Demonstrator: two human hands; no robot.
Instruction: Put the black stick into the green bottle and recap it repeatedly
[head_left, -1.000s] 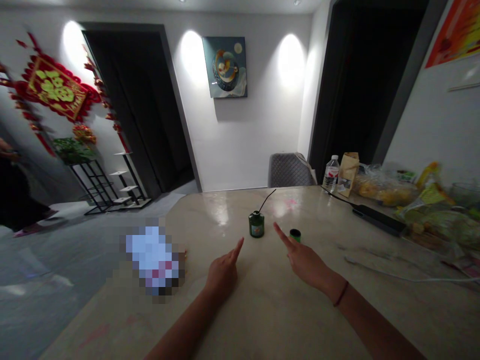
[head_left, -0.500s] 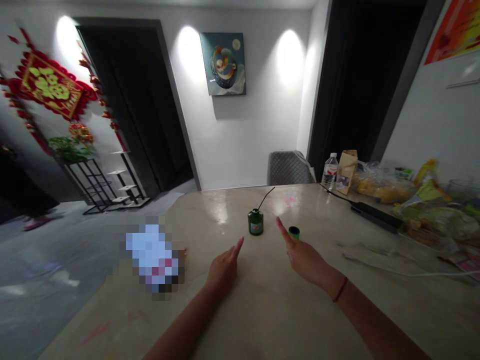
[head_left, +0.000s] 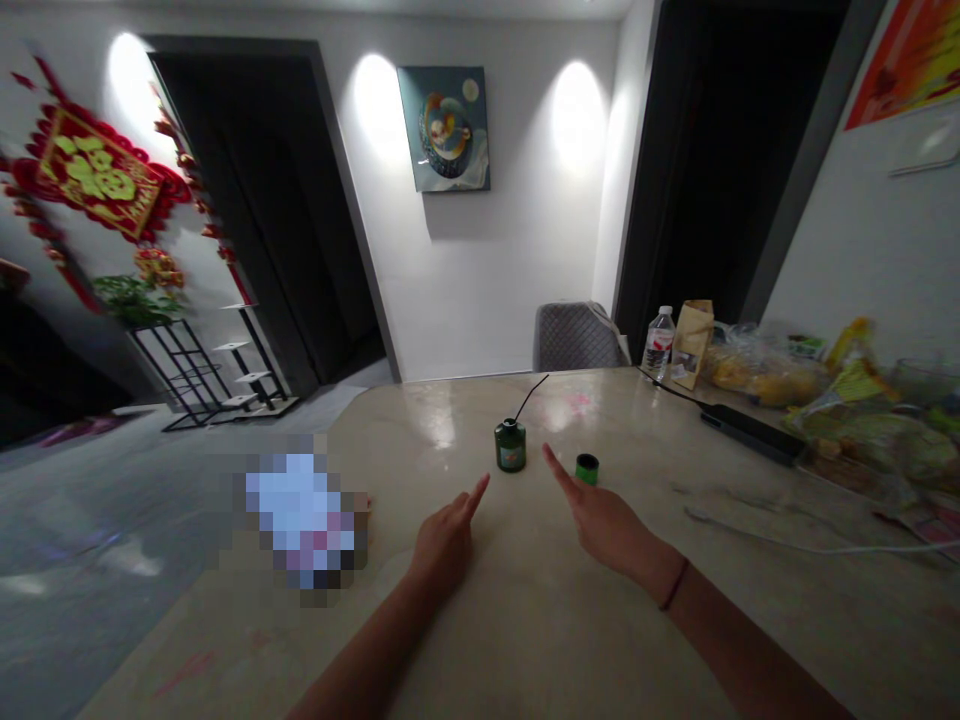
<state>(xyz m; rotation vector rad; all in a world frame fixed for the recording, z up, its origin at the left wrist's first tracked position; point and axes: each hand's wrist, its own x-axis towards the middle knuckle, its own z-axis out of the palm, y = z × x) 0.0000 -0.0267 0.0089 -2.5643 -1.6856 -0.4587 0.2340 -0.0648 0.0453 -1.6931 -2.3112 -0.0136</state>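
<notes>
A small dark green bottle (head_left: 510,446) stands uncapped on the beige table (head_left: 525,630), with a thin black stick (head_left: 531,392) rising from its mouth. Its green cap (head_left: 586,469) lies just to the right. My left hand (head_left: 444,540) rests on the table below and left of the bottle, index finger stretched toward it and the other fingers loosely curled, holding nothing. My right hand (head_left: 607,522) lies below the cap, index finger pointing up between bottle and cap, also holding nothing. A dark band circles my right wrist.
At the table's right stand a water bottle (head_left: 658,343), a paper bag (head_left: 691,343), a black power strip (head_left: 750,432), a white cable (head_left: 787,545) and bags of food (head_left: 847,400). A grey chair (head_left: 576,338) stands at the far edge. A blurred patch (head_left: 304,520) sits at the left edge.
Both hands stay almost still, pointing; my right index finger has shifted slightly. The view has drifted a little, and a person at the far left has gone out of sight.
</notes>
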